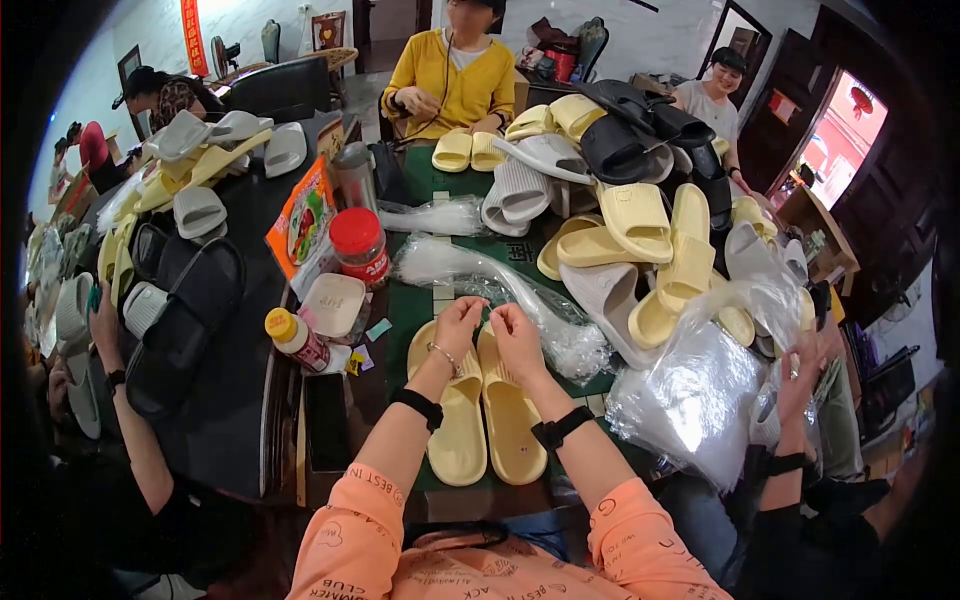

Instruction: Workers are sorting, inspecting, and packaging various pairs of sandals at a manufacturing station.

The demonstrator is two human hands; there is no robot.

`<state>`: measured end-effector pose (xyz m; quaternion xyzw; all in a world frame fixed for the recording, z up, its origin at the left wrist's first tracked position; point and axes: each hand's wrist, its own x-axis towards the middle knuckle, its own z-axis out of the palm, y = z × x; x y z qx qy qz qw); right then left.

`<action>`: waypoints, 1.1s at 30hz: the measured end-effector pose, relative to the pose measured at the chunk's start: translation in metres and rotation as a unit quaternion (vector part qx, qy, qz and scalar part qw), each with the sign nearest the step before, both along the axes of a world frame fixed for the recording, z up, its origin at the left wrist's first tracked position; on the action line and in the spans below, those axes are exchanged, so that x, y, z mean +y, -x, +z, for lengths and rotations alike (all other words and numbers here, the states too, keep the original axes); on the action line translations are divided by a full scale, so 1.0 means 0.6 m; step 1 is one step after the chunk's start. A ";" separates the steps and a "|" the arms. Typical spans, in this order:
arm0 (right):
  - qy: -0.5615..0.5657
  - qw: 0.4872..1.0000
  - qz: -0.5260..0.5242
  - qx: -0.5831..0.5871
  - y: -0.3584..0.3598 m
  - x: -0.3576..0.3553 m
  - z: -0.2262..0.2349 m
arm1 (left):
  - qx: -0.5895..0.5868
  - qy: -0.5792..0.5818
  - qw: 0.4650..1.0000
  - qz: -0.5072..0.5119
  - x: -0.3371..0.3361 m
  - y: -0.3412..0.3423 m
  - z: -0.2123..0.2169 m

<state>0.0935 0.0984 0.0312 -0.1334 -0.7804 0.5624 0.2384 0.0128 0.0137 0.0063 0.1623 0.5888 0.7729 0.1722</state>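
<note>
I see yellow slipper pair (485, 410) side by side, soles down, on table (410, 300). Left hand (458, 322) and right hand (517, 333) meet at toe ends, fingers pinched on clear plastic bag (545, 315) beyond the pair, likely holding its mouth open.

Orange snack pouch (301, 221) w/ green-red picture, propped tilted at table's left-centre, just left of red-lidded jar (359, 245) w/ red label. Nearer, small bottle (296, 336), yellow cap, dark red label, lying on its side beside a shallow beige tray. Clear plastic bags: one bunch (437, 215) far centre, a longer one (520, 300) trailing twd the near hands, big crumpled heap (695, 390) at near right. Red vertical banner (192, 36) on far-left wall. Red sign (783, 106) by far-right doorway. No screens seen.
</note>
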 end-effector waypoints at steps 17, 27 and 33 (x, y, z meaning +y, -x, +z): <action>-0.012 1.000 -0.014 -0.001 0.004 0.011 -0.014 | 0.045 0.031 0.998 -0.034 0.001 -0.002 0.005; 0.051 0.998 0.006 0.037 0.003 0.004 -0.007 | -0.075 0.019 0.996 -0.036 -0.018 -0.004 0.022; 0.036 0.999 0.011 0.017 -0.002 0.020 -0.003 | -0.070 0.069 0.995 -0.012 -0.003 0.000 0.016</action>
